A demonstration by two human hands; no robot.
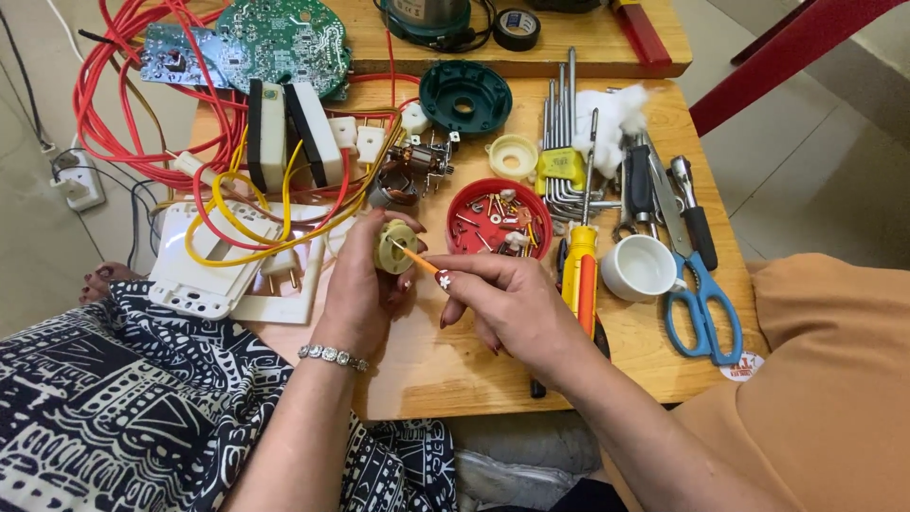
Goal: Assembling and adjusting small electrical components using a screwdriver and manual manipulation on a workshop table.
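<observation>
Your left hand (365, 284) grips a small yellow ring (394, 246) above the table (445, 365). Your right hand (507, 303) pinches an orange stick (417, 258), slanting up-left, tip touching the ring.

Blue scissors (702, 301) at the desk's (436, 365) right edge, white cup (640, 267) beside them; red lid of screws (499, 219) mid-desk; green circuit board (282, 38) far left corner.
</observation>
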